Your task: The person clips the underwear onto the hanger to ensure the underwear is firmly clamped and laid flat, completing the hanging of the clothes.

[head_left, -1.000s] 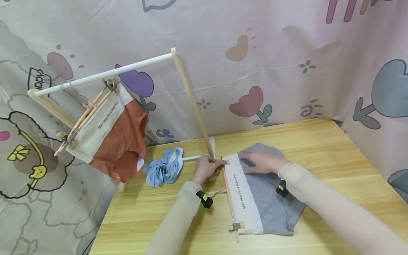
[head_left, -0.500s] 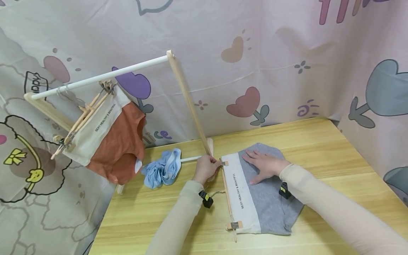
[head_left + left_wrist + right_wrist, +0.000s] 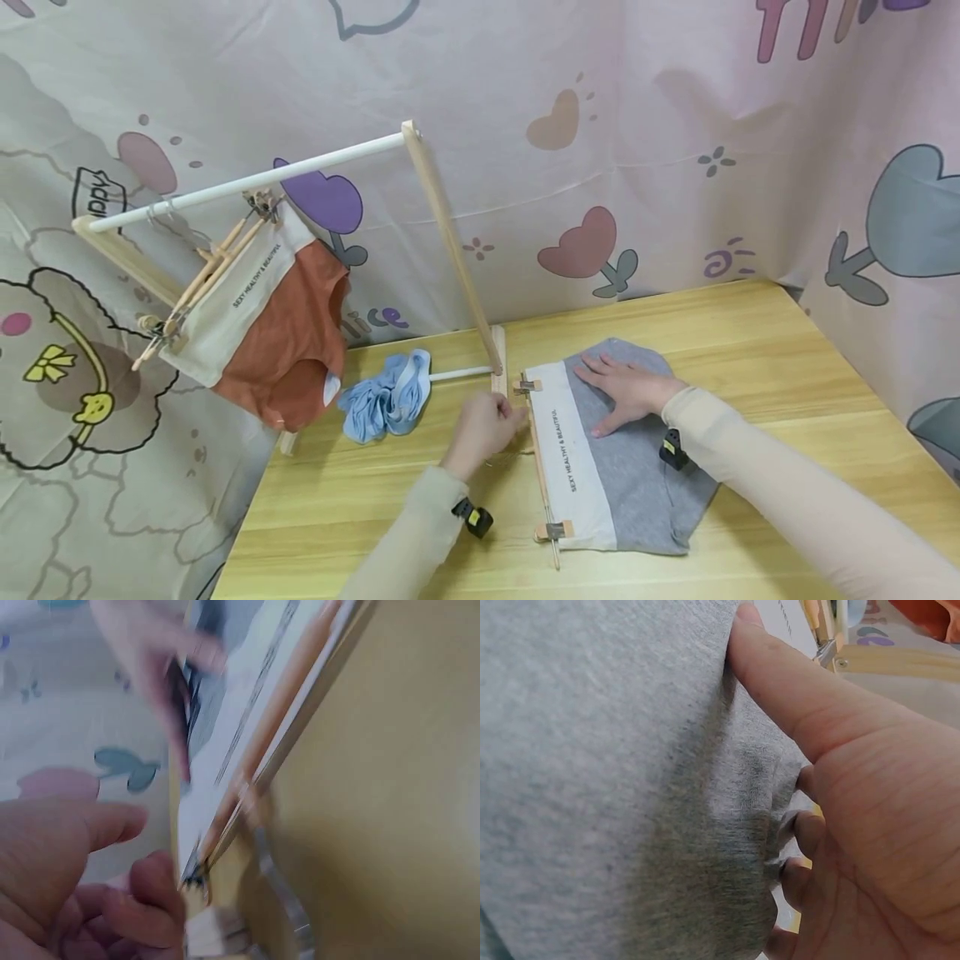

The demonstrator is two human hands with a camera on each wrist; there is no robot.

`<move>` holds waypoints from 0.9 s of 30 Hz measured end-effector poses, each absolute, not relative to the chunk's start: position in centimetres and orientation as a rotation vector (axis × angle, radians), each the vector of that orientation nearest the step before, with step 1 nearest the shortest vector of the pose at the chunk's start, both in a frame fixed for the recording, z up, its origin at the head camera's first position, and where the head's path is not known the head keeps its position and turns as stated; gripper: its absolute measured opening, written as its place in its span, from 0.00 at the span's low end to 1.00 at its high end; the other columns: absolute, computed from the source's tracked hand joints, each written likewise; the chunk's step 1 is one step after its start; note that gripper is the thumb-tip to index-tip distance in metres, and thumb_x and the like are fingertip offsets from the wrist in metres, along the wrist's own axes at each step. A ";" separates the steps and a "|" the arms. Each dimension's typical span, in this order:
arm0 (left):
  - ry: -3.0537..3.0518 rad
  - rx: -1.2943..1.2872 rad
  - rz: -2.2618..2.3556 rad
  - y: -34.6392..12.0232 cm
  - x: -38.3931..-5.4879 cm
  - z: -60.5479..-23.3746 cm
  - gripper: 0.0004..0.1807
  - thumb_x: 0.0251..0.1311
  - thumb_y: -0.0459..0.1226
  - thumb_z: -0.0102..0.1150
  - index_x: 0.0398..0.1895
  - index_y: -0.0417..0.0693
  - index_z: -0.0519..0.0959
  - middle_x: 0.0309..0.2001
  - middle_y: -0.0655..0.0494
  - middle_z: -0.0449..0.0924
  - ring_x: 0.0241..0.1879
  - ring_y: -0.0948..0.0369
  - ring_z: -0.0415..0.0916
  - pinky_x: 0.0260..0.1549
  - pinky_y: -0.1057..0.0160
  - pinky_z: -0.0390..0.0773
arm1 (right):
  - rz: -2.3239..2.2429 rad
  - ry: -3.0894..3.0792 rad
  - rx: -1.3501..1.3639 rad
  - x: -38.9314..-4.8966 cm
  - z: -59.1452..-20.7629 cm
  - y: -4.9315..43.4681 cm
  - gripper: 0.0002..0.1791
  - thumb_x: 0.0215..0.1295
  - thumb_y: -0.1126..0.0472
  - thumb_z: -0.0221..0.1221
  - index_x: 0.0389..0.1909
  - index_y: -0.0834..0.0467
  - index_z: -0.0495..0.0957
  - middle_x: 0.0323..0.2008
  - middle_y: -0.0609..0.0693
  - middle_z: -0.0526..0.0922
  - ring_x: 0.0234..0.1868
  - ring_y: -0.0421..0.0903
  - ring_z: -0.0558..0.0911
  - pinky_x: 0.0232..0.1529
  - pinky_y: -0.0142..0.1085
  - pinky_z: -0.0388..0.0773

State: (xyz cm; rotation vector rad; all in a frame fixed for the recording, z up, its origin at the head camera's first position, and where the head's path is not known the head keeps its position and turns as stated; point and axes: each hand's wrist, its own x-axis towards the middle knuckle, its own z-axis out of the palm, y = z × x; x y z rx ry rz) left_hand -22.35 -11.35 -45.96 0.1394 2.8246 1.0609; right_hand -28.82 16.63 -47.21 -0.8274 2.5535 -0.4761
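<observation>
Grey underpants (image 3: 645,475) with a white printed waistband (image 3: 566,450) lie flat on the table. Two clips, an upper one (image 3: 527,386) and a lower one (image 3: 554,531), fasten the waistband to a wooden clip hanger (image 3: 537,467). My left hand (image 3: 483,429) is just left of the hanger, below the upper clip. Its fingers are loosely bent and hold nothing; in the left wrist view thumb and forefinger stand apart, near the hanger's metal hook (image 3: 281,889). My right hand (image 3: 626,392) rests spread on the grey cloth, its thumb (image 3: 780,675) pressing it.
A wooden rack with a white rail (image 3: 255,179) stands at the left. From it hang rust-coloured underpants (image 3: 281,333) on another clip hanger (image 3: 213,267). Crumpled light blue cloth (image 3: 386,396) lies by the rack's lower bar (image 3: 461,374). A patterned curtain (image 3: 480,167) backs the table (image 3: 810,400).
My left hand has let go of the upper clip and drawn down, away from it. My right hand has spread its fingers on the grey cloth and stays there.
</observation>
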 end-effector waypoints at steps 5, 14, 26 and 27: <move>2.654 0.132 1.037 -11.1 -18.6 -46.8 0.26 0.67 0.52 0.72 0.15 0.50 0.78 0.13 0.61 0.76 0.14 0.65 0.67 0.14 0.68 0.65 | -0.482 2.549 -0.820 -28.8 -47.2 16.6 0.65 0.58 0.35 0.76 0.86 0.60 0.53 0.87 0.66 0.46 0.86 0.73 0.45 0.78 0.76 0.48; 2.641 0.157 1.092 -9.8 -16.3 -48.5 0.21 0.60 0.42 0.79 0.13 0.51 0.79 0.09 0.63 0.75 0.07 0.71 0.69 0.12 0.70 0.65 | -0.483 2.557 -0.817 -28.7 -47.2 16.6 0.65 0.58 0.33 0.75 0.86 0.59 0.54 0.87 0.65 0.46 0.86 0.73 0.46 0.78 0.76 0.48; 2.230 -0.002 1.563 -10.7 -15.8 -49.2 0.08 0.66 0.31 0.69 0.37 0.39 0.78 0.17 0.57 0.79 0.14 0.66 0.75 0.14 0.71 0.75 | -0.445 2.577 -0.812 -28.7 -47.2 16.3 0.66 0.56 0.33 0.76 0.86 0.59 0.54 0.86 0.66 0.47 0.85 0.73 0.47 0.78 0.75 0.50; 2.209 0.005 1.589 -10.8 -15.8 -49.2 0.07 0.67 0.31 0.68 0.39 0.39 0.78 0.18 0.57 0.78 0.14 0.66 0.74 0.14 0.71 0.74 | -0.440 2.579 -0.814 -28.6 -47.3 16.3 0.66 0.55 0.33 0.76 0.85 0.59 0.55 0.86 0.66 0.47 0.85 0.73 0.47 0.78 0.75 0.51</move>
